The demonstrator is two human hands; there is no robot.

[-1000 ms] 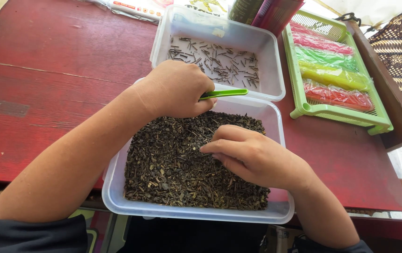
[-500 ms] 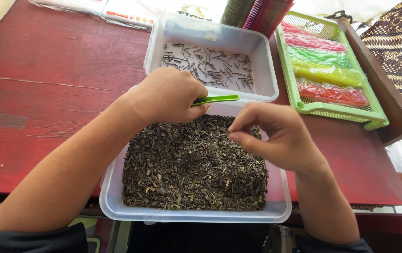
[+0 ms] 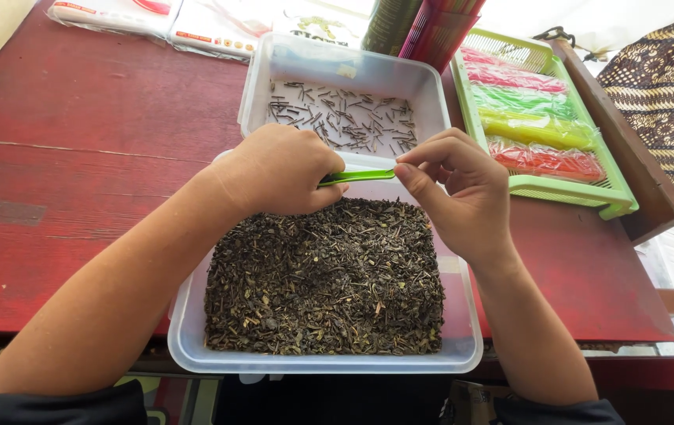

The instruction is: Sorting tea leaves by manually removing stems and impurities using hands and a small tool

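Slim green tweezers (image 3: 357,176), level, tips together

Both forearms are bare from wrist to above the elbow. Dark sleeves, black or near-black, show only at the bottom edge of the view, one on each upper arm, pushed or cut short; the fabric looks plain, with no visible pattern or marking. The left hand (image 3: 278,169) carries no ring, watch, band or glove. The right hand (image 3: 463,193) is likewise bare, with no jewellery at the wrist. Fingernails visible on the right hand are short and unpainted. Nothing else of the clothing shows.
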